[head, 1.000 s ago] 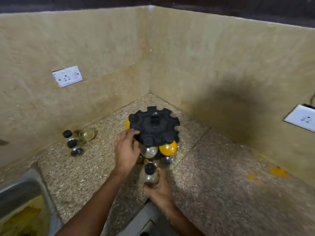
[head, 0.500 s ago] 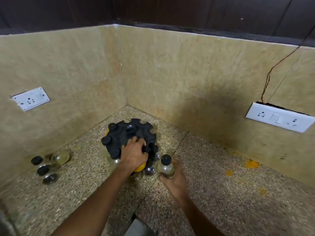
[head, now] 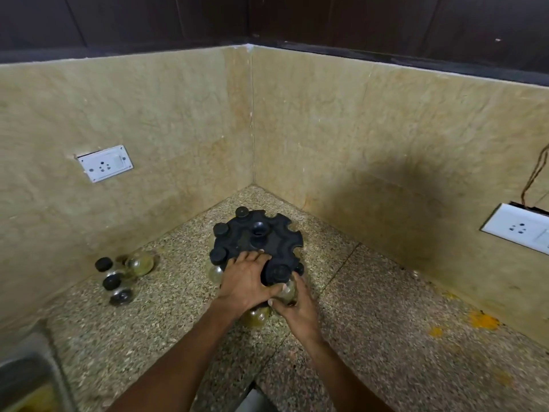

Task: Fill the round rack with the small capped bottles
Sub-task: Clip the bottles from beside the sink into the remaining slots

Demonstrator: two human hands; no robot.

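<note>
A black round rack (head: 267, 233) with notched slots stands in the counter corner, several black-capped bottles hanging in its left and near slots. My left hand (head: 246, 281) lies flat on the rack's near edge, fingers spread over it. My right hand (head: 292, 307) grips a small clear bottle (head: 287, 291) whose black cap (head: 277, 272) sits in the rack's near slot. Three more small capped bottles (head: 118, 278) lie loose on the counter to the left, by the wall.
Tiled walls close the corner behind the rack. A white socket (head: 102, 163) is on the left wall and another socket (head: 520, 230) on the right wall. A steel sink (head: 26, 382) is at the bottom left. Yellow stains (head: 482, 321) mark the counter at right.
My right hand has brought the bottle from beside the rack up into its near slot. My left hand has stayed on the rack's near edge. The camera view has shifted.
</note>
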